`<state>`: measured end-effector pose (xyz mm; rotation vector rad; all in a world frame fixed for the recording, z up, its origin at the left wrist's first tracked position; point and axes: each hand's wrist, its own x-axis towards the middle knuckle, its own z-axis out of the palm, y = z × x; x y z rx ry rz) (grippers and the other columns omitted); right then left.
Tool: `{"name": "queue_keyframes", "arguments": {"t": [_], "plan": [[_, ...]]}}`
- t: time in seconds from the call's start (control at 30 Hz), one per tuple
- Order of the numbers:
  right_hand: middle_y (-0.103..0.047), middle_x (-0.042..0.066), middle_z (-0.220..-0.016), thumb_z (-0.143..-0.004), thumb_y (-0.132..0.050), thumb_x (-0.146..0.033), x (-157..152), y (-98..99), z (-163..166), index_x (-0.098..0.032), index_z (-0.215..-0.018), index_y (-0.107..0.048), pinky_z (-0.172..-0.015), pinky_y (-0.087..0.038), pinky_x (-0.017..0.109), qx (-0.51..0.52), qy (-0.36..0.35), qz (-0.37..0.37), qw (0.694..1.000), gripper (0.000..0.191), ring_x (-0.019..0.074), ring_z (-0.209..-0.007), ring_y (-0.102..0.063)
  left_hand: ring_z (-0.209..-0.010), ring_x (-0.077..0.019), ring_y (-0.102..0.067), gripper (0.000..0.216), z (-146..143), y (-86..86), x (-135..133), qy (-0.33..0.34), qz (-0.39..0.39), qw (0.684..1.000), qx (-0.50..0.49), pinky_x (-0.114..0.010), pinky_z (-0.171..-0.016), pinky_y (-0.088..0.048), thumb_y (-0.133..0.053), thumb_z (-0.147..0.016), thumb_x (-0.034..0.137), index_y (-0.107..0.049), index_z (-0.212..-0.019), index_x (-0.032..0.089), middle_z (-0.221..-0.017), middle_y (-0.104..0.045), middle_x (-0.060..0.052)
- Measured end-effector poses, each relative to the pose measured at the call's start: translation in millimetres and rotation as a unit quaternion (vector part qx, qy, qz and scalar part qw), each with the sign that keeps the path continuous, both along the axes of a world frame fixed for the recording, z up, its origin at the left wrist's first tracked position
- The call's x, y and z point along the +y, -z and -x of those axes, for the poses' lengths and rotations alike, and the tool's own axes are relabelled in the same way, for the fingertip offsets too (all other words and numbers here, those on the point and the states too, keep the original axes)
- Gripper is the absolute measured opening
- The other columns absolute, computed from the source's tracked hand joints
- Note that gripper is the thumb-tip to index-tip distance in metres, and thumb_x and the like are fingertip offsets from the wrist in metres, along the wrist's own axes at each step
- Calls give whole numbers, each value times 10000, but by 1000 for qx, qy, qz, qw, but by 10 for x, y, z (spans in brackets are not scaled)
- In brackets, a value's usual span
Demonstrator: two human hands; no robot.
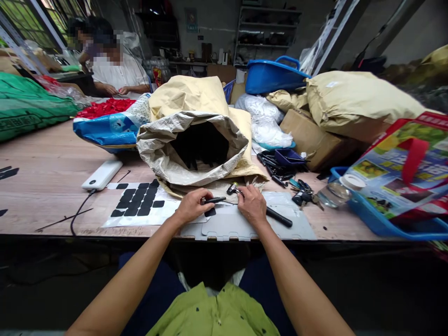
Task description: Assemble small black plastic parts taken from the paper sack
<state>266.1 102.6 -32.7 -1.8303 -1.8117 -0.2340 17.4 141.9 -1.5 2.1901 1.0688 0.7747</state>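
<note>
My left hand [193,203] is closed around a thin black piece [215,199] whose free end points to the right. In my right hand [252,203] is a small hammer. Its metal head [231,188] shows left of the fingers, and its black handle [279,217] sticks out to the right below the palm. Both hands are over a grey board [227,228] at the table's front edge. A small black patch [210,212] lies beside my left fingers. Just behind the hands, a paper sack [157,158] lies with its dark mouth facing me; black contents show only dimly.
On the left, rows of black patches [136,200] lie on a white sheet near a white power bank [102,175] with a cable. Black parts [271,168], keys [304,191], a clear jar [332,196] and a blue basin [385,226] are on the right. Another person [119,74] sits beyond.
</note>
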Motion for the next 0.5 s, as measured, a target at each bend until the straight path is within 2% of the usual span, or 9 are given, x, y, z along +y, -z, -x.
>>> {"name": "queue_keyframes", "arguments": {"t": [0.07, 0.13, 0.27, 0.43, 0.5], "plan": [[-617, 66, -978, -921, -562, -243, 0, 8, 0, -224, -1076, -698, -864, -387, 326, -1, -2, -1, 1000, 207, 225, -948, -501, -712, -134, -552, 193, -12, 154, -33, -6, 2, 1000, 3, -249, -666, -428, -723, -826, 329, -716, -973, 204, -899, -650, -7], [-620, 66, -978, -928, -556, -244, 11, 20, -13, -227, -1080, -704, -860, -390, 325, 0, -6, 1, 1000, 213, 223, -944, -505, -761, -148, -571, 202, -13, 233, -19, -19, 2, 1000, 5, -260, -707, -439, -727, -827, 330, -723, -993, 214, -917, -633, -10], [-631, 61, -943, -940, -541, -241, 43, -12, -63, -233, -1087, -725, -843, -405, 315, 13, -16, 13, 1000, 236, 214, -912, -520, -795, -155, -583, 219, 4, 228, 23, -10, 16, 1000, 11, -267, -738, -444, -746, -812, 322, -739, -1011, 231, -927, -618, -6], [-657, 84, -971, -982, -478, -282, -76, -287, 24, -200, -1171, -707, -877, -454, 326, 82, -42, -33, 995, 308, 220, -944, -582, -823, -164, -600, 212, 9, 234, 42, -5, 46, 999, -13, -266, -745, -451, -782, -774, 299, -749, -969, 222, -909, -623, -3], [-679, 87, -1010, -993, -465, -294, -184, -403, 139, -205, -1190, -694, -880, -478, 320, 139, -92, -29, 986, 315, 210, -955, -616, -848, -171, -612, 214, 4, 253, 49, -10, 54, 998, -24, -271, -770, -460, -793, -758, 289, -751, -957, 223, -923, -638, -5]]}}
